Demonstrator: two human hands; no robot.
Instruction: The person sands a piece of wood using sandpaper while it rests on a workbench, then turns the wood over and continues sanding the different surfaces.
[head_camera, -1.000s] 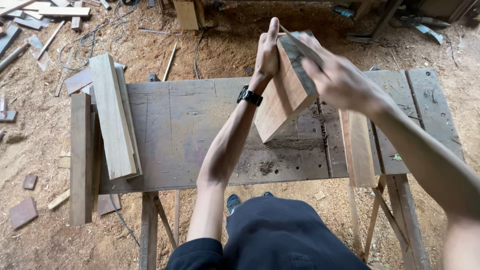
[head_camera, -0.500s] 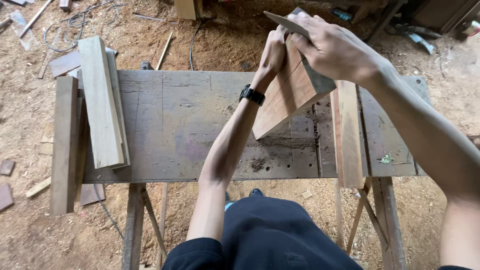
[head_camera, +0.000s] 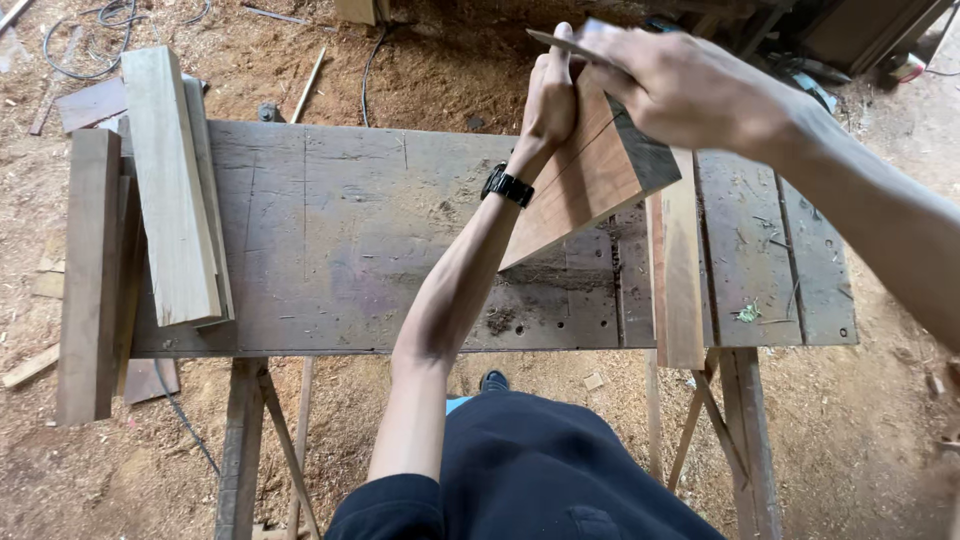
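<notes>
Head view: we look down on a reddish-brown wooden board (head_camera: 585, 180), tilted, its lower corner resting on the grey, weathered plank workbench (head_camera: 350, 250).
Left hand: our left hand (head_camera: 550, 95) is closed around the board's far edge and steadies it.
Right hand: our right hand (head_camera: 680, 85) grips a thin flat grey sheet (head_camera: 560, 42) against the board's top end.
Change: over the last second the right hand has slid across that top end while the board stays propped, which reads as rubbing in progress.
Around: pale stacked planks (head_camera: 170, 190) lie at the bench's left, a narrow wooden strip (head_camera: 680, 280) just right of the board, sawdust-covered floor (head_camera: 420, 60) beyond.
Hidden: the right hand is motion-blurred, so we cannot tell the sheet's kind; its fingers cover the board's top.
</notes>
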